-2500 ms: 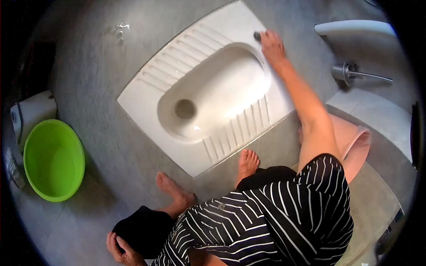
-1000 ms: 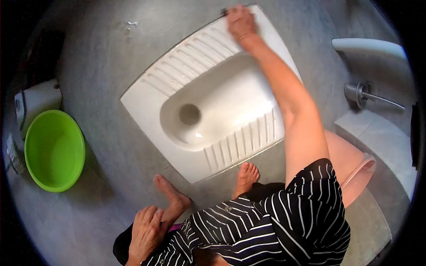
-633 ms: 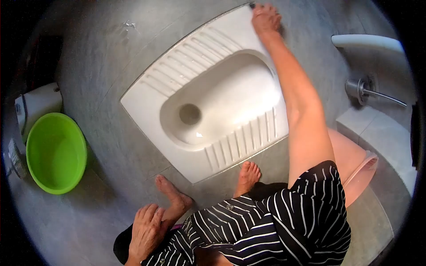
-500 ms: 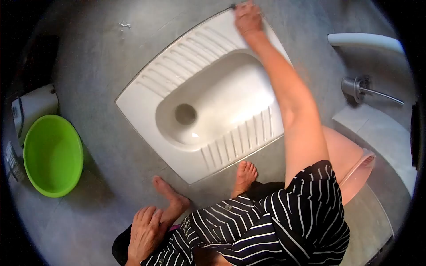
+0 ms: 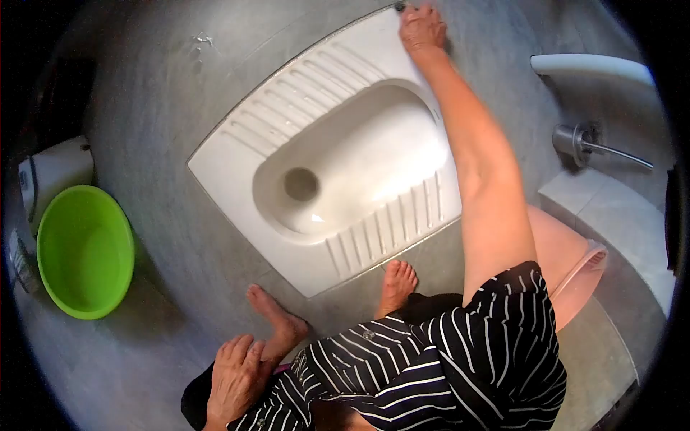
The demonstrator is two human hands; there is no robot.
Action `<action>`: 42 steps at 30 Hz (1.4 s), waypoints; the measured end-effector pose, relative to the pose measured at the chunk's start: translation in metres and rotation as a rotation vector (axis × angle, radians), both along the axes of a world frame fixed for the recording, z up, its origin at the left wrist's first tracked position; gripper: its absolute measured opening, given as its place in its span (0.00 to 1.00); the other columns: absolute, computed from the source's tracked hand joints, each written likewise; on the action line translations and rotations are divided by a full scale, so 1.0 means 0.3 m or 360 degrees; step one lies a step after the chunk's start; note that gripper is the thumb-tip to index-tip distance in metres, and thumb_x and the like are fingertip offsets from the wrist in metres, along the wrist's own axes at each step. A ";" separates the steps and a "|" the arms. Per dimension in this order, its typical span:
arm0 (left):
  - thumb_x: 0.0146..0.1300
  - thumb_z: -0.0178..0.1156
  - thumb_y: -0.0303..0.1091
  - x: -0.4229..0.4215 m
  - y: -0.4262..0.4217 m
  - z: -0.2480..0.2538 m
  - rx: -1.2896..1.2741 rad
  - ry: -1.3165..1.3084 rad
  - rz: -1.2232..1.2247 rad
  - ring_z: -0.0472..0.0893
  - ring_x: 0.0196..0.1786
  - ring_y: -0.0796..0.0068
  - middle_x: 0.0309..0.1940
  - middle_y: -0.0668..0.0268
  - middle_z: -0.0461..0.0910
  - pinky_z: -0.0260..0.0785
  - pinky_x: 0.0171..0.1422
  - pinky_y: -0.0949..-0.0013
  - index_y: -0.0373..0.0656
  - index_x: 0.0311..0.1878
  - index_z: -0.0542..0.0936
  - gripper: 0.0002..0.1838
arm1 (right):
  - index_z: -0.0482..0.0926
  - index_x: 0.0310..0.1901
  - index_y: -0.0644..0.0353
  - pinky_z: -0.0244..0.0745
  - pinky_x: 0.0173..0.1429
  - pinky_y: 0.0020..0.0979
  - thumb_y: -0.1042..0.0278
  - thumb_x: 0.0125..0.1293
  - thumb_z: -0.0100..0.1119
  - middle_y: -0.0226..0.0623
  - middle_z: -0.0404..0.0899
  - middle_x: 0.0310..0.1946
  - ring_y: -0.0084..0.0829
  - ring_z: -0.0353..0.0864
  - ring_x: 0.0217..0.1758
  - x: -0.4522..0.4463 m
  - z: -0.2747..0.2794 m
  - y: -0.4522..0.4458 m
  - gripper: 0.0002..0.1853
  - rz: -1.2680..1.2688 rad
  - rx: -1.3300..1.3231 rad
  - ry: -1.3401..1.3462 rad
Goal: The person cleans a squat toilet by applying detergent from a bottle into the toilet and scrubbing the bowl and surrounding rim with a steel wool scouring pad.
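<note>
A white ceramic squat toilet [image 5: 223, 161] is set into the floor in front of me, with ribbed foot rests on both sides of its bowl. My right hand [image 5: 423, 29] reaches to its far corner, fingers curled down against the rim. A small dark thing [image 5: 400, 6] shows at the fingertips; most of it is hidden by the hand, so its kind is unclear. Resting on my bent knee, my left hand [image 5: 236, 370] holds nothing, and its fingers lie stretched out.
A green basin [image 5: 86, 251] leans at the left beside a white bin-like container [image 5: 61, 176]. At the right are a pink bucket [image 5: 568, 266], a white pipe [image 5: 593, 66] and a metal holder with a rod [image 5: 575, 144]. My bare feet [image 5: 397, 284] stand at the toilet's near edge.
My right hand has slid a little right and nearer along the toilet's far corner, with the dark thing moving along. The left hand stays on the knee.
</note>
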State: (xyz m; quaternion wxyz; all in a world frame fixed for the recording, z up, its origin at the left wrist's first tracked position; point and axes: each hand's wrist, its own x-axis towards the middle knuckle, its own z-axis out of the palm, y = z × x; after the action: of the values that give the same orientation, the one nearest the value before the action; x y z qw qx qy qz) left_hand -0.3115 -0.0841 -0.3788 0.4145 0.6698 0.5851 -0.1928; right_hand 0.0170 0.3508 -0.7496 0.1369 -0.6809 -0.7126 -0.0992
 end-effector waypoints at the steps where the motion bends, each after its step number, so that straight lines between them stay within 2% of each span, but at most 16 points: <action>1: 0.51 0.65 0.29 0.005 0.006 0.007 -0.0012 0.0007 0.0012 0.73 0.56 0.49 0.50 0.53 0.75 0.65 0.61 0.53 0.38 0.50 0.75 0.21 | 0.80 0.37 0.51 0.73 0.46 0.49 0.64 0.61 0.50 0.38 0.77 0.39 0.42 0.76 0.46 -0.040 0.008 -0.017 0.08 0.0100 0.0137 -0.0008; 5: 0.52 0.64 0.31 0.019 0.012 0.008 0.0074 0.0014 -0.0138 0.73 0.53 0.52 0.49 0.53 0.73 0.64 0.59 0.54 0.37 0.50 0.72 0.22 | 0.79 0.41 0.49 0.73 0.44 0.45 0.65 0.61 0.51 0.38 0.77 0.37 0.40 0.77 0.45 -0.318 0.072 -0.330 0.09 0.0810 -0.0074 0.0026; 9: 0.53 0.65 0.31 0.028 0.055 0.029 0.0056 0.0039 -0.0155 0.74 0.53 0.51 0.49 0.53 0.73 0.65 0.60 0.54 0.37 0.51 0.73 0.22 | 0.78 0.41 0.47 0.70 0.38 0.42 0.65 0.62 0.52 0.33 0.77 0.36 0.36 0.77 0.43 -0.192 0.014 -0.254 0.07 0.0747 0.0247 -0.0059; 10: 0.53 0.65 0.31 0.026 0.051 0.032 0.0063 0.0038 -0.0157 0.74 0.54 0.51 0.49 0.53 0.73 0.65 0.60 0.54 0.37 0.51 0.73 0.22 | 0.78 0.41 0.46 0.69 0.37 0.43 0.64 0.62 0.51 0.32 0.77 0.36 0.37 0.77 0.43 -0.123 0.057 -0.218 0.08 0.0577 0.0088 -0.0040; 13: 0.53 0.66 0.32 0.017 0.014 0.026 0.0068 0.0016 -0.0162 0.73 0.54 0.51 0.50 0.53 0.73 0.65 0.60 0.54 0.37 0.51 0.73 0.22 | 0.80 0.41 0.50 0.72 0.39 0.46 0.57 0.66 0.49 0.42 0.74 0.39 0.44 0.76 0.43 0.007 0.060 -0.086 0.11 0.0135 0.0071 -0.0016; 19: 0.52 0.66 0.32 0.051 0.018 0.049 0.0116 0.0023 -0.0151 0.74 0.54 0.51 0.49 0.53 0.73 0.65 0.60 0.53 0.37 0.50 0.74 0.22 | 0.76 0.48 0.49 0.70 0.46 0.46 0.68 0.61 0.50 0.38 0.76 0.45 0.41 0.75 0.49 -0.237 0.111 -0.317 0.13 0.0751 -0.0159 0.0044; 22: 0.52 0.66 0.32 0.062 0.024 0.060 0.0120 0.0040 -0.0155 0.74 0.54 0.52 0.49 0.53 0.73 0.65 0.60 0.53 0.37 0.51 0.74 0.23 | 0.76 0.47 0.48 0.69 0.46 0.47 0.69 0.60 0.51 0.37 0.76 0.46 0.40 0.75 0.50 -0.179 0.107 -0.341 0.13 0.0979 -0.0094 0.0159; 23: 0.52 0.66 0.32 0.070 0.024 0.065 0.0121 0.0041 -0.0155 0.74 0.54 0.52 0.49 0.53 0.73 0.65 0.60 0.53 0.37 0.51 0.74 0.23 | 0.76 0.46 0.48 0.69 0.45 0.46 0.67 0.60 0.52 0.36 0.76 0.45 0.39 0.75 0.50 -0.130 0.125 -0.299 0.12 0.0778 -0.0336 0.0057; 25: 0.51 0.66 0.32 0.049 0.012 0.040 0.0113 -0.0003 -0.0155 0.73 0.54 0.52 0.49 0.53 0.73 0.65 0.60 0.53 0.37 0.51 0.74 0.23 | 0.77 0.44 0.48 0.69 0.43 0.47 0.67 0.61 0.50 0.38 0.76 0.41 0.42 0.75 0.47 0.010 0.080 -0.188 0.11 0.0422 0.0051 0.0000; 26: 0.51 0.66 0.32 0.041 0.008 0.037 0.0115 -0.0005 -0.0158 0.73 0.54 0.52 0.49 0.53 0.73 0.65 0.60 0.53 0.37 0.51 0.74 0.23 | 0.80 0.44 0.48 0.70 0.39 0.47 0.60 0.65 0.50 0.37 0.76 0.37 0.42 0.76 0.42 0.057 0.048 -0.138 0.10 0.0259 0.0261 0.0082; 31: 0.52 0.66 0.32 0.051 0.022 0.044 0.0059 -0.0023 -0.0152 0.73 0.55 0.52 0.49 0.53 0.73 0.65 0.60 0.53 0.37 0.52 0.74 0.23 | 0.75 0.46 0.52 0.70 0.44 0.46 0.67 0.61 0.49 0.42 0.75 0.45 0.42 0.75 0.47 -0.139 0.077 -0.308 0.11 0.0633 -0.0166 0.0152; 35: 0.53 0.66 0.33 0.059 0.043 0.054 0.0078 0.0017 -0.0157 0.73 0.55 0.52 0.50 0.53 0.74 0.65 0.61 0.54 0.37 0.52 0.75 0.22 | 0.73 0.48 0.52 0.65 0.45 0.40 0.72 0.59 0.51 0.35 0.74 0.44 0.38 0.74 0.47 -0.190 0.094 -0.468 0.15 0.1066 -0.0074 0.0290; 38: 0.53 0.66 0.33 0.044 0.043 0.048 0.0091 0.0049 -0.0158 0.73 0.55 0.52 0.50 0.53 0.74 0.64 0.61 0.54 0.37 0.51 0.75 0.22 | 0.73 0.49 0.51 0.65 0.45 0.40 0.70 0.59 0.51 0.35 0.73 0.42 0.37 0.73 0.46 -0.109 0.116 -0.366 0.14 0.0893 -0.0171 0.0098; 39: 0.53 0.66 0.33 0.038 0.039 0.049 0.0081 0.0061 -0.0156 0.73 0.56 0.52 0.50 0.53 0.74 0.64 0.61 0.54 0.37 0.51 0.75 0.22 | 0.73 0.48 0.50 0.66 0.44 0.41 0.69 0.61 0.50 0.35 0.73 0.41 0.38 0.74 0.45 -0.083 0.081 -0.309 0.14 0.0613 -0.0114 0.0004; 40: 0.53 0.66 0.33 0.039 0.034 0.049 0.0074 0.0071 -0.0154 0.73 0.56 0.52 0.50 0.53 0.74 0.64 0.61 0.54 0.37 0.51 0.75 0.22 | 0.74 0.46 0.51 0.66 0.43 0.44 0.70 0.61 0.49 0.37 0.74 0.40 0.40 0.74 0.45 -0.062 0.068 -0.257 0.11 0.0522 -0.0014 0.0161; 42: 0.53 0.66 0.33 0.039 0.023 0.048 0.0070 0.0053 -0.0158 0.73 0.56 0.52 0.50 0.53 0.74 0.64 0.61 0.53 0.37 0.51 0.75 0.22 | 0.77 0.43 0.52 0.69 0.39 0.47 0.63 0.65 0.49 0.39 0.74 0.38 0.44 0.76 0.43 -0.047 0.066 -0.168 0.10 0.0363 0.0052 0.0105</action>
State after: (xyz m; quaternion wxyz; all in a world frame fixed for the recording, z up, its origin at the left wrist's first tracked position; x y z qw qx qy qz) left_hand -0.2997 -0.0772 -0.3644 0.3798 0.7036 0.5621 -0.2114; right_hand 0.0030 0.3004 -0.7297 0.1818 -0.5960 -0.7788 -0.0722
